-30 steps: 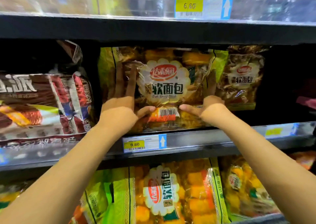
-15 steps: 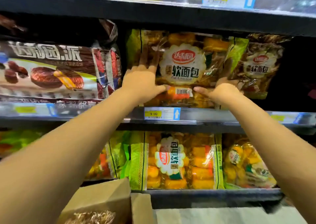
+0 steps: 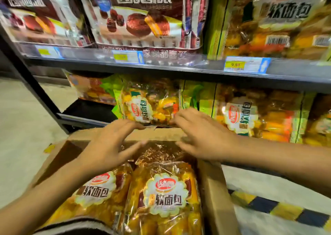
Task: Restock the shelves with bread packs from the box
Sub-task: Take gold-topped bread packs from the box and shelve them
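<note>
Fingers (image 3: 125, 127) of both hands, spread and empty, hover above boxed bread packs (image 3: 164, 195) (not touching).

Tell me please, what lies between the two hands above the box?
In the head view, between the left hand and right hand show the far cardboard edge of the box and crinkled wrapper of a bread pack inside.

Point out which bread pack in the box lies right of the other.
The bread pack against the box's right wall; the other pack lies left of it, under the left hand's forearm.
</note>
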